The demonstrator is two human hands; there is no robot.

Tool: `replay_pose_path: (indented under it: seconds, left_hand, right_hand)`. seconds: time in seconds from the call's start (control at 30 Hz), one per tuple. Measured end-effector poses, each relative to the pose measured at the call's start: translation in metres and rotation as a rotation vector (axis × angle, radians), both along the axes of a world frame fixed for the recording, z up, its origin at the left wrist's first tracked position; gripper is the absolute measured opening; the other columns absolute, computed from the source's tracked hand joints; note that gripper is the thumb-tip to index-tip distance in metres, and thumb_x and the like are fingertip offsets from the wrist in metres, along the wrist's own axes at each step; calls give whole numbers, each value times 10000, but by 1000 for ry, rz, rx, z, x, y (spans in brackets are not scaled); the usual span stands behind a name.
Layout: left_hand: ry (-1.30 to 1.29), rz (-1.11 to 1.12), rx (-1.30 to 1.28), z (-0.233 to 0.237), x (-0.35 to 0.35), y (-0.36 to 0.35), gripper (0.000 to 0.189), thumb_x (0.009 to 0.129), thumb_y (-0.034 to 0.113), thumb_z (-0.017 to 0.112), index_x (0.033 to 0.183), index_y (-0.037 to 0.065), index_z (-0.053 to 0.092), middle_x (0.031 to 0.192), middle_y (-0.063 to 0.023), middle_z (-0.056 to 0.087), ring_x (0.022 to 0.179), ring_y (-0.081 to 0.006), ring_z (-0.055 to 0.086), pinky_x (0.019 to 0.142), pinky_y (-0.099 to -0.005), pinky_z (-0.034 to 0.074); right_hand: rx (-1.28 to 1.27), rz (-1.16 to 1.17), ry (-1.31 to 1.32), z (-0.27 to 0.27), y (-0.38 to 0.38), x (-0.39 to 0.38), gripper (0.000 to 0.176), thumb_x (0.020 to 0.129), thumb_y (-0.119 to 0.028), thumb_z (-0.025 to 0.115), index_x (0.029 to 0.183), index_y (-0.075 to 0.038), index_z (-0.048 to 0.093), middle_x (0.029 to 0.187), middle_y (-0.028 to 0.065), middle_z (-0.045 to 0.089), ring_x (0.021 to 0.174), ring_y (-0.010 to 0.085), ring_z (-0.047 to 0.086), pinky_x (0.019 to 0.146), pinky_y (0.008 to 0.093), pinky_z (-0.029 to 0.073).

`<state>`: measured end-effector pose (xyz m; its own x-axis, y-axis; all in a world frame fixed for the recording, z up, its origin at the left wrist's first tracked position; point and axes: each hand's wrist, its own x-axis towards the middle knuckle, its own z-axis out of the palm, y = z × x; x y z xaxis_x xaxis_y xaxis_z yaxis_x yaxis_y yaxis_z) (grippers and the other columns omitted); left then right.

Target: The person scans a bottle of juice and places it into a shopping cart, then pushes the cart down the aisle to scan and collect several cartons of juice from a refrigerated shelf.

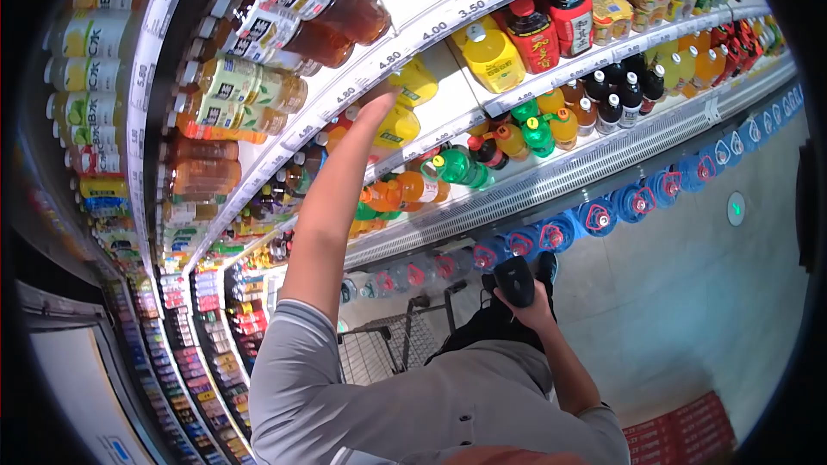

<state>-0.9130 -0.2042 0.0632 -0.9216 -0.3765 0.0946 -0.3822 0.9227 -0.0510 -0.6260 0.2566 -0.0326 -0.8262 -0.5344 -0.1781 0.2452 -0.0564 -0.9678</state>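
Note:
My left arm stretches up into the refrigerated shelf, and my left hand [376,105] is under the price strip beside yellow drink bottles [417,82]. Its fingers are hidden behind the shelf edge and the bottles, so I cannot tell what they hold. Just below the hand is another yellow bottle [398,127]. Down by my legs, my right hand [538,308] is wrapped round a black handheld scanner [515,282], whose rounded head points up toward the shelves.
A wire shopping cart [385,346] stands by my legs. Large blue water bottles [598,217] line the floor along the shelf base. Red tea bottles [533,37] and green soda bottles [463,168] fill nearby shelves. Red cartons [680,432] lie at the lower right.

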Motion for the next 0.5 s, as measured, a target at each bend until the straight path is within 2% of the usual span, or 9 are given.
replay_pose_path:
  seconds: [0.07, 0.13, 0.17, 0.2, 0.23, 0.3, 0.37, 0.47, 0.5]
  left_hand:
    - [-15, -18, -62, 7, 7, 13, 596, 863, 365, 753, 1331, 50, 559, 1269, -229, 639, 1179, -367, 628, 990, -473, 491]
    - [-157, 94, 73, 37, 28, 65, 619, 842, 317, 742, 1361, 44, 545, 1391, -255, 535, 1302, -364, 525, 1079, -492, 410]
    - [-322, 134, 208, 70, 41, 101, 559, 830, 288, 728, 1296, 22, 575, 1353, -278, 541, 1289, -391, 517, 1056, -521, 414]
    - [156, -149, 50, 45, 74, 112, 536, 803, 240, 732, 1263, 4, 589, 1340, -308, 529, 1306, -448, 482, 1082, -530, 399]
    - [364, -412, -6, 32, 99, 118, 641, 766, 194, 797, 1326, -1, 554, 1399, -301, 460, 1332, -509, 420, 1117, -541, 373]
    - [302, -446, 207, -1, 169, 134, 610, 795, 156, 764, 1360, 33, 570, 1457, -278, 434, 1380, -454, 415, 1156, -510, 359]
    - [266, -343, 339, -31, 253, 149, 542, 789, 153, 749, 1297, 26, 610, 1434, -291, 453, 1367, -462, 427, 1130, -520, 386]
    - [335, 97, 552, -96, 405, 178, 484, 816, 139, 714, 1271, 20, 602, 1414, -258, 475, 1369, -451, 423, 1132, -488, 380]
    - [233, 270, 514, -113, 461, 191, 503, 863, 181, 726, 1325, 73, 559, 1427, -221, 476, 1345, -437, 447, 1120, -490, 382]
  right_hand:
    - [21, -22, 38, -3, -4, 1, 304, 798, -167, 861, 998, -15, 692, 828, 90, 712, 710, 148, 658, 677, 329, 529]
    - [22, 25, 18, -3, -6, 2, 315, 800, -182, 861, 1001, -11, 690, 834, 93, 712, 717, 152, 658, 687, 331, 530]
    - [20, 55, -8, -3, -7, 4, 327, 801, -196, 862, 1004, -7, 688, 839, 95, 713, 725, 157, 659, 697, 332, 531]
    - [31, 95, -12, -4, -8, 5, 327, 801, -196, 862, 1004, -7, 688, 839, 95, 713, 725, 157, 659, 697, 332, 531]
    - [67, 112, -31, -6, -10, 6, 337, 804, -206, 861, 1010, -3, 687, 852, 100, 715, 749, 162, 664, 716, 337, 532]
    - [132, 169, -67, -2, -12, 3, 363, 802, -224, 865, 1025, 1, 688, 882, 109, 722, 804, 172, 676, 755, 347, 533]
    - [213, 253, -72, -32, -16, 14, 385, 800, -225, 871, 1050, 7, 694, 944, 118, 738, 882, 174, 689, 797, 359, 535]
    - [193, 373, -54, -18, -33, 13, 330, 800, -220, 874, 967, 15, 713, 875, 89, 747, 790, 147, 690, 742, 344, 543]
    - [215, 408, -32, -14, -41, 16, 329, 801, -224, 872, 956, 17, 709, 847, 86, 742, 776, 145, 688, 734, 333, 538]
